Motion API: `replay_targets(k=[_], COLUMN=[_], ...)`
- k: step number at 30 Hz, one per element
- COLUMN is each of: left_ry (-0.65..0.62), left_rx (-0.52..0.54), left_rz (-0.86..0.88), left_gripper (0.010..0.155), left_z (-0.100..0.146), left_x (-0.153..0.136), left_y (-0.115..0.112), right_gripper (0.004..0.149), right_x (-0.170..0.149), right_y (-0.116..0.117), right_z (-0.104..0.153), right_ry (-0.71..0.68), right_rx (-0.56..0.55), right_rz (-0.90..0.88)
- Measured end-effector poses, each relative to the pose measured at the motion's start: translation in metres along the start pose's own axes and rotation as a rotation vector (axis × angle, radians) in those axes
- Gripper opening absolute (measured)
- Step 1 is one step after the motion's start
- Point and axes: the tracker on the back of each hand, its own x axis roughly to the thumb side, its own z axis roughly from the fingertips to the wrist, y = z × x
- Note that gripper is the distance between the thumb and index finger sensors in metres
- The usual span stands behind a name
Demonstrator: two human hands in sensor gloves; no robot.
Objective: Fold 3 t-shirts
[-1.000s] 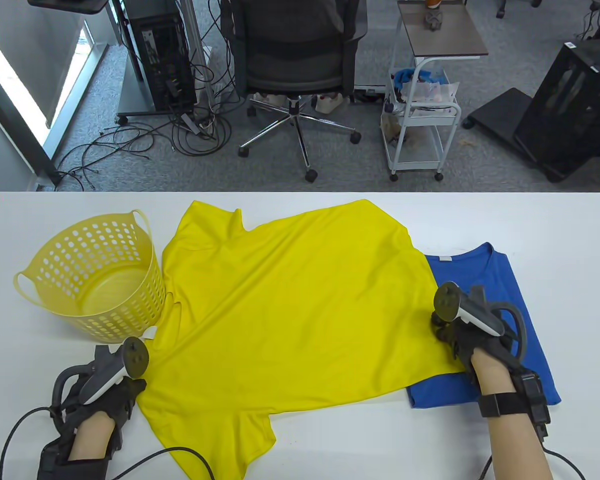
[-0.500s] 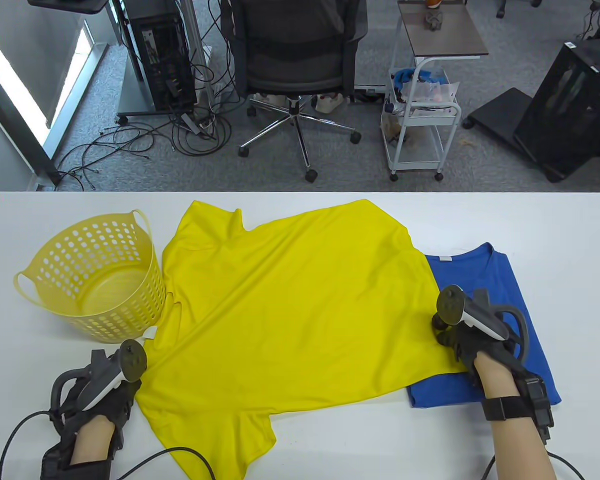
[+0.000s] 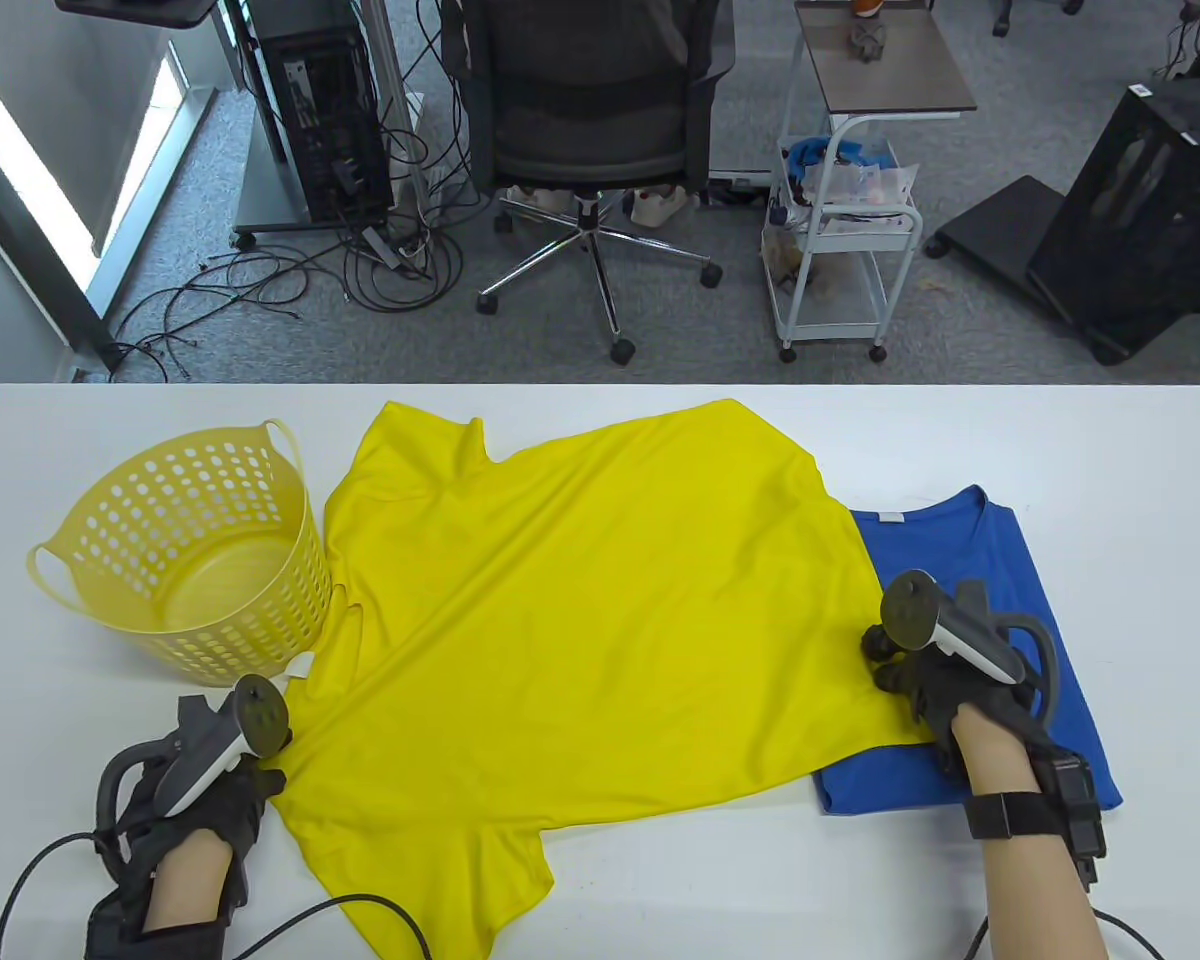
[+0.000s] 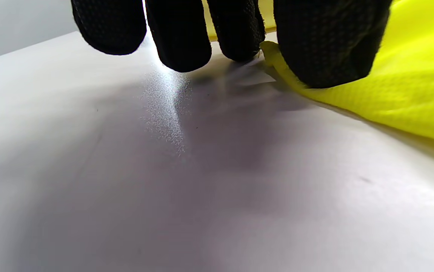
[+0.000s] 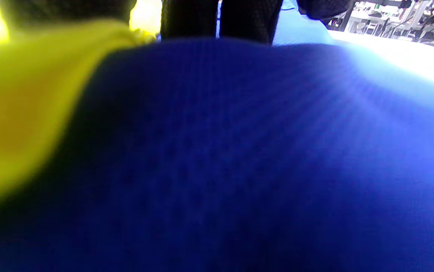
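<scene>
A yellow t-shirt [image 3: 580,610] lies spread flat across the middle of the white table [image 3: 1110,450], its collar toward ten o'clock and one sleeve reaching the table's near edge at about seven o'clock. Its right hem overlaps a folded blue t-shirt [image 3: 1010,560], which lies at three o'clock from the yellow one, neck label toward twelve.

The left hand [image 3: 215,800] sits at the yellow shirt's eight o'clock corner. In the left wrist view its gloved fingers [image 4: 179,34] hang down to the tabletop, and the edge of the yellow fabric [image 4: 390,94] runs up between two of them, pinched there; the others point down beside the cloth.

The right hand [image 3: 945,690] lies at the yellow shirt's four o'clock edge, on top of the blue shirt. In the right wrist view the fingertips [image 5: 247,19] press into the blue cloth just beside the yellow hem [image 5: 20,94]. Whether they pinch the hem or only rest on it, I cannot tell; the view is blurred and the tracker hides the fingers from above.

A yellow perforated laundry basket [image 3: 195,550] stands upright at nine o'clock from the shirt, touching its left edge. Beyond the table, at twelve o'clock, stand an office chair [image 3: 590,120] and a white trolley [image 3: 845,250].
</scene>
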Motion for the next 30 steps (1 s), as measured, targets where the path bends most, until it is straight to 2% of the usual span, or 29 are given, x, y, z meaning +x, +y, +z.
replay_targets(k=[8, 15, 17, 19, 21, 26, 30], left_ry=[0.039, 0.052, 0.052, 0.049, 0.039, 0.001, 0.002], left_rx=[0.053, 0.045, 0.045, 0.032, 0.029, 0.043, 0.057], left_rz=[0.006, 0.053, 0.054, 0.054, 0.044, -0.047, -0.045], left_gripper=[0.049, 0.047, 0.045, 0.043, 0.043, 0.044, 0.045], left_z=[0.001, -0.001, -0.002, -0.002, -0.003, -0.003, -0.003], left_x=[0.004, -0.003, -0.003, -0.003, -0.002, 0.003, 0.0], left_y=[-0.001, -0.003, -0.003, -0.002, -0.003, -0.005, -0.004], right_gripper=[0.038, 0.038, 0.04, 0.041, 0.041, 0.041, 0.041], right_x=[0.009, 0.014, 0.011, 0.004, 0.0, -0.014, -0.015], right_y=[0.006, 0.005, 0.002, -0.004, -0.006, -0.001, 0.0], right_z=[0.008, 0.013, 0.013, 0.013, 0.013, 0.012, 0.011], right_ry=[-0.054, -0.078, -0.065, -0.062, -0.054, -0.016, -0.006], right_rx=[-0.078, -0.136, -0.137, -0.102, -0.115, -0.078, -0.067], right_rz=[0.079, 0.134, 0.135, 0.058, 0.024, -0.023, -0.01])
